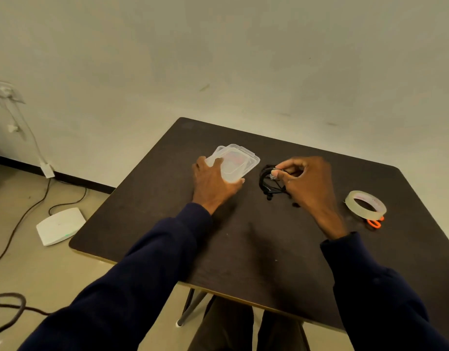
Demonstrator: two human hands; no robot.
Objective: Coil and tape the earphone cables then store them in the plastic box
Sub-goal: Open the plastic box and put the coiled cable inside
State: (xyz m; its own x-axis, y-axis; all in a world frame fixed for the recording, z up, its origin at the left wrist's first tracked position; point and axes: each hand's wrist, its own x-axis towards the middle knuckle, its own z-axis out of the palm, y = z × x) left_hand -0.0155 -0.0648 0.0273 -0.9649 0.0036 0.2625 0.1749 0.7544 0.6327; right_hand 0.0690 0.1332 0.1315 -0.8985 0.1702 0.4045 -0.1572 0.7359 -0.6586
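Note:
A clear plastic box (237, 162) with its lid lies on the dark table (243, 236), toward the far middle. My left hand (214, 182) grips the box's near left end, thumb and fingers curled round it. Just right of the box, a coil of black earphone cable (266, 182) hangs from my right hand (307, 183), which pinches it at a bit of clear tape. The earbuds dangle down to the table under the coil.
A roll of clear tape (365, 205) lies at the table's right side, on top of orange-handled scissors (375, 222). On the floor to the left are a white flat device (60, 226) and several dark cables (21, 219). The wall is close behind the table.

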